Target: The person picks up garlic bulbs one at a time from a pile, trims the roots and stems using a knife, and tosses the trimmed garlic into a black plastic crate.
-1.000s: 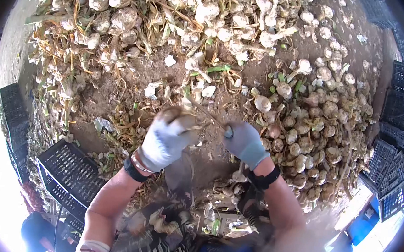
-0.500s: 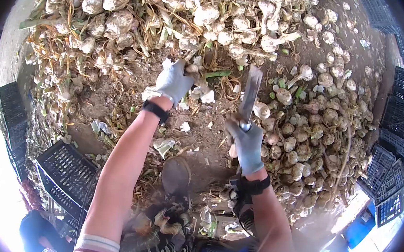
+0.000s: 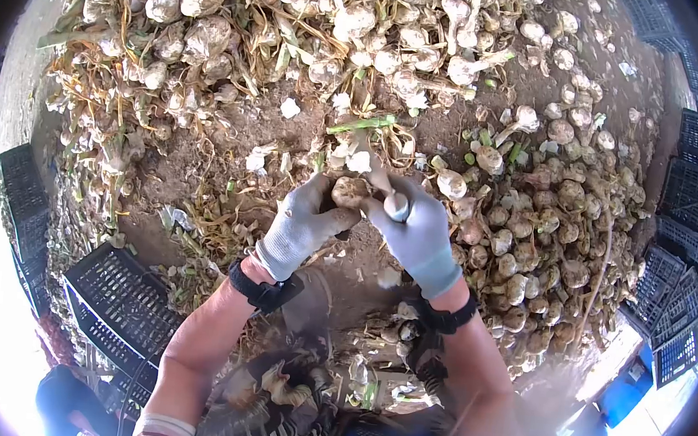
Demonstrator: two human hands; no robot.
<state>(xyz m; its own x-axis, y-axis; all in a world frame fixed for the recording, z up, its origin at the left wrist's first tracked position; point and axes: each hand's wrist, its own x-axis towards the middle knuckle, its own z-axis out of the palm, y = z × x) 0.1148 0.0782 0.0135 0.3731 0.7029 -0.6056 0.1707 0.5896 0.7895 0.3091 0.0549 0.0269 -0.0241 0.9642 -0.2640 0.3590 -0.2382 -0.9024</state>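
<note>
Both my hands wear pale, dirt-stained knit gloves and come together over the bare soil. My left hand is closed, its thumb and fingers pinching a garlic bulb. Right beside the bulb, my right hand is wrapped round the handle of a knife. The knife's blade is smeared by motion and partly hidden by the fingers. Just beyond the hands lie a cut green stalk and white scraps of garlic skin.
A heap of garlic with dry stalks spreads across the far side. Trimmed bulbs are piled at the right. Black plastic crates stand at the left and right. Part of another person shows at lower left.
My left hand has drawn back toward me and to the right with the bulb. My right hand has moved left to meet it, and the knife has swung from upright toward the bulb.
</note>
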